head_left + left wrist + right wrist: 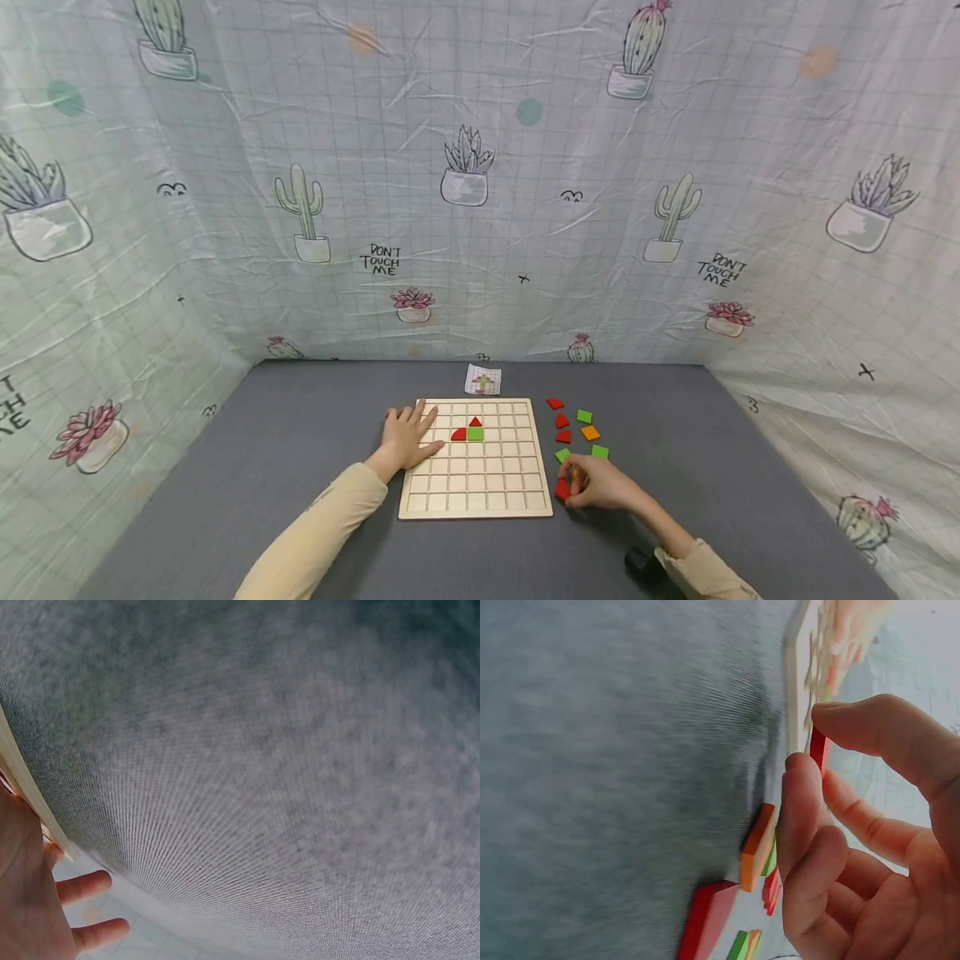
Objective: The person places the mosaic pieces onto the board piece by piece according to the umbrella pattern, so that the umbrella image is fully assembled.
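Straight, spread fingers of my left hand [405,437] rest on the left side of a wooden grid board [480,502]. On the board lie a red quarter-round piece [459,435], a green square [475,434] and a small red triangle [476,422]. Just off the board's right edge, my right hand [600,483] pinches a small red piece [820,750] between thumb and fingertip. The held piece's full outline is hidden by the fingers. Close to that hand on the table are an orange piece [757,847] and a thicker-looking red piece [709,919].
More loose pieces lie right of the board, among them a red one [555,403], a green one [584,416] and an orange one [591,433]. A small printed card [483,380] lies behind the board. Patterned cloth [480,292] surrounds the grey table [315,417].
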`<state>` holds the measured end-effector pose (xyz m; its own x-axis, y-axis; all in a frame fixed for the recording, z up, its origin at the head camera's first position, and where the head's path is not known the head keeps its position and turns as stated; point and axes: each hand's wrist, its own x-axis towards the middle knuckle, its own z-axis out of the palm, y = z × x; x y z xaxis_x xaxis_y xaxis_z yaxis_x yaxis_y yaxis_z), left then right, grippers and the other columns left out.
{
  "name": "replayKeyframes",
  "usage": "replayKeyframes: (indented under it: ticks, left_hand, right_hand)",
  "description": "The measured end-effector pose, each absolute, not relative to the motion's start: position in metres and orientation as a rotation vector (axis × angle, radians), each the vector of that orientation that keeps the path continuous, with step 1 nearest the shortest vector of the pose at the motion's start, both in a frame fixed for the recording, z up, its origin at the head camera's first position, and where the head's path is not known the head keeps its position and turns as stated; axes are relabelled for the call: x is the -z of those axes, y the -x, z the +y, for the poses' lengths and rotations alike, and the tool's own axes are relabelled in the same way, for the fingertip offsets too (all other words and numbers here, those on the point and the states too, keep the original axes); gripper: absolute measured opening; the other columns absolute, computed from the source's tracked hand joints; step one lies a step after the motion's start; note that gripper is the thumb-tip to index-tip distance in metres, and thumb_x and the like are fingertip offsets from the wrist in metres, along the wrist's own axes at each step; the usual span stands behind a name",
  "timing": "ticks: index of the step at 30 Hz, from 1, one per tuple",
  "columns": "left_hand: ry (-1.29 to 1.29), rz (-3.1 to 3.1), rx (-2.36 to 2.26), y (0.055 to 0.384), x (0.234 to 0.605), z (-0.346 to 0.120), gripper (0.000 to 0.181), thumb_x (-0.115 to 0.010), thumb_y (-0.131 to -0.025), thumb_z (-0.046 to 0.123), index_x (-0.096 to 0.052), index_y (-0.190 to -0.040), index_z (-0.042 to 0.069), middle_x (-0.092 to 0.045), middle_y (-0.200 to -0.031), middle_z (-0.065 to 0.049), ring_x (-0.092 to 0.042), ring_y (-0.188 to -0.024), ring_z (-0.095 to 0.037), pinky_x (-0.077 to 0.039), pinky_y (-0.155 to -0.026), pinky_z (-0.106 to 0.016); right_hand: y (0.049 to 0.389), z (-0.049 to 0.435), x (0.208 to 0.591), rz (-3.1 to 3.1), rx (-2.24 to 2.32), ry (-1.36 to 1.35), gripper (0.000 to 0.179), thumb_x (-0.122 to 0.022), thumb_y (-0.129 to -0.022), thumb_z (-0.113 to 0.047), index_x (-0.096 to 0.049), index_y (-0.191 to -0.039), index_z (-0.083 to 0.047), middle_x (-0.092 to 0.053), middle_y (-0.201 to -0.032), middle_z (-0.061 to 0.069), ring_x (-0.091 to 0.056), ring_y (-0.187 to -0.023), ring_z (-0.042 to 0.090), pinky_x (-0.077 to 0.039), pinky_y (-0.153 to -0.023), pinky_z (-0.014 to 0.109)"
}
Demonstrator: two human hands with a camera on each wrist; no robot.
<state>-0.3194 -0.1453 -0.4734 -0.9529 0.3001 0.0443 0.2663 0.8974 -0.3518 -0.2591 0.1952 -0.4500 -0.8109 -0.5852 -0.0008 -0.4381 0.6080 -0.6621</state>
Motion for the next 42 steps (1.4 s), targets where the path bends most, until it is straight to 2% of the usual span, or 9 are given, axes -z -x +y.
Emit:
replayKeyframes:
  ticks: [10,16,20,24,29,35,40,42]
  left_hand:
    - [0.442,-2.979,-0.515,0.317,0.474,-0.147,0.068,-0.029,-0.086,0.064,-0.030,-0.140,0.024,-0.033,-0.144,-0.004,-0.042,-0.116,-0.025,-0.034,-0.080,-0.047]
    - [0.438,-2.960,-0.552,0.316,0.475,-0.144,0.068,-0.028,-0.085,0.065,-0.030,-0.140,0.025,-0.033,-0.144,-0.003,-0.043,-0.114,-0.024,-0.035,-0.079,-0.047]
    - [0.432,-2.958,-0.546,0.317,0.473,-0.143,0.068,-0.028,-0.085,0.065,-0.030,-0.140,0.025,-0.033,-0.144,-0.003,-0.043,-0.115,-0.024,-0.035,-0.080,-0.047]
    - [0.434,-2.964,-0.548,0.317,0.473,-0.143,0.068,-0.028,-0.085,0.065,-0.030,-0.140,0.025,-0.032,-0.144,-0.003,-0.042,-0.115,-0.024,-0.035,-0.080,-0.047]
    - [0.431,-2.968,-0.562,0.316,0.472,-0.143,0.068,-0.027,-0.085,0.066,-0.029,-0.140,0.025,-0.032,-0.145,-0.002,-0.042,-0.116,-0.024,-0.035,-0.081,-0.047]
    - [0.431,-2.983,-0.541,0.317,0.471,-0.143,0.068,-0.028,-0.086,0.065,-0.030,-0.140,0.025,-0.032,-0.144,-0.003,-0.042,-0.117,-0.024,-0.034,-0.081,-0.047]
    - [0.422,-2.984,-0.553,0.317,0.470,-0.144,0.068,-0.028,-0.086,0.065,-0.029,-0.140,0.024,-0.032,-0.145,-0.003,-0.042,-0.117,-0.024,-0.034,-0.082,-0.047]
    - [0.423,-2.981,-0.554,0.317,0.470,-0.144,0.069,-0.028,-0.085,0.065,-0.030,-0.140,0.024,-0.032,-0.144,-0.003,-0.042,-0.116,-0.024,-0.035,-0.082,-0.047]
  right_hand:
    - [0.291,0.175,0.449,2.628,1.028,0.820,0.027,-0.066,-0.074,-0.004,-0.055,-0.099,-0.006,-0.060,-0.063,0.005,-0.047,-0.050,0.007,-0.039,-0.050,0.022]
    - [0.307,0.157,0.445,2.641,0.999,0.793,0.028,-0.063,-0.075,-0.001,-0.056,-0.101,-0.007,-0.060,-0.059,0.010,-0.051,-0.048,0.022,-0.033,-0.044,0.021]
    - [0.316,0.147,0.446,2.632,0.993,0.782,0.028,-0.063,-0.077,-0.003,-0.057,-0.104,-0.006,-0.063,-0.062,0.016,-0.056,-0.051,0.030,-0.035,-0.044,0.024]
    - [0.327,0.137,0.449,2.581,1.031,0.716,0.027,-0.065,-0.078,-0.006,-0.058,-0.104,-0.007,-0.064,-0.065,0.015,-0.056,-0.051,0.025,-0.041,-0.048,0.028]
    - [0.338,0.125,0.453,2.541,1.049,0.670,0.028,-0.065,-0.078,-0.006,-0.060,-0.105,-0.008,-0.066,-0.068,0.014,-0.054,-0.050,0.018,-0.041,-0.049,0.027]
    - [0.347,0.112,0.451,2.534,1.044,0.676,0.029,-0.063,-0.078,-0.005,-0.061,-0.107,-0.008,-0.066,-0.070,0.013,-0.057,-0.052,0.021,-0.037,-0.047,0.025]
    - [0.354,0.103,0.453,2.525,1.041,0.739,0.029,-0.061,-0.078,-0.001,-0.061,-0.107,-0.006,-0.064,-0.068,0.022,-0.057,-0.050,0.025,-0.036,-0.047,0.024]
    - [0.356,0.100,0.454,2.529,1.041,0.757,0.029,-0.061,-0.078,0.001,-0.062,-0.106,-0.005,-0.065,-0.080,0.023,-0.057,-0.052,0.024,-0.037,-0.048,0.023]
